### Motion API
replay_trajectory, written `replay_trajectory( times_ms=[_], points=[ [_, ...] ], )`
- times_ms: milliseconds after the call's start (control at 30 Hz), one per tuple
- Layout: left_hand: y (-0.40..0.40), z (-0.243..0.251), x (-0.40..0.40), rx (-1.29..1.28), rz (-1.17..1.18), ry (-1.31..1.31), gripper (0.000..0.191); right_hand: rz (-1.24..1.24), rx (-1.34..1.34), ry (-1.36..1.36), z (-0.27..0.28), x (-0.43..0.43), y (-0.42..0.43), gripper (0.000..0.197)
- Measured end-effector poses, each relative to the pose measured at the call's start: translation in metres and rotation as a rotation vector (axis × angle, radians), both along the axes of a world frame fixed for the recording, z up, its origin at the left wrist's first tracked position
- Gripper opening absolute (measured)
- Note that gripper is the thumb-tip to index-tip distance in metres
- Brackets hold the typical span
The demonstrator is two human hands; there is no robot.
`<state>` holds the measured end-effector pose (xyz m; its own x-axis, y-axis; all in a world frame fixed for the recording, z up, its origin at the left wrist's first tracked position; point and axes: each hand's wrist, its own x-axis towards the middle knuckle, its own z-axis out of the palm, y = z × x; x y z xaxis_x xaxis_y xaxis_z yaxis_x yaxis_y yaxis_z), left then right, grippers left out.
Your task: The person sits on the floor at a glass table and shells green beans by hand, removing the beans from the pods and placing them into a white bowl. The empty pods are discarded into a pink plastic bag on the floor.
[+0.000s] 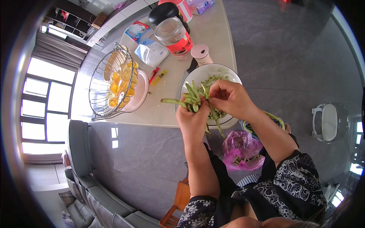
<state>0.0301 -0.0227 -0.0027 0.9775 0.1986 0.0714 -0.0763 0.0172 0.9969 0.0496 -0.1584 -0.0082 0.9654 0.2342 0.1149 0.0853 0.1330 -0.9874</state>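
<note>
My left hand (192,121) grips a bunch of long green bean pods (194,97), their ends fanning out past the fingers. With thumb and fingertips, my right hand (229,98) pinches one pod of the bunch close to the left thumb. Both hands are over the near part of a white bowl (233,75) with a dark rim. Small green bean pieces (212,81) lie inside it, partly hidden by the hands. One long pod (216,121) hangs down across the bowl's near rim. Beside the bowl a knife with a black handle (192,65) is partly covered.
A wire basket (94,88) of orange-yellow jelly cups stands at the table's left, by a pink basin (139,91). Behind the bowl are a pink cup (201,54) and a clear jar (171,31). Below the table edge sits a purple plastic bag (242,148).
</note>
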Motion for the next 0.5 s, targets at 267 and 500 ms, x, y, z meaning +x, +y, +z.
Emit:
replay_trajectory(
  times_ms=[267, 500],
  points=[
    [0.005, 0.0, 0.002, -0.135, 0.049, 0.06, 0.012, -0.029, -0.014, 0.03, -0.007, 0.003, -0.004, 0.007],
    [0.008, -0.001, 0.002, -0.166, 0.033, 0.034, 0.011, -0.064, -0.306, -0.119, 0.002, -0.005, 0.005, 0.01]
  ],
)
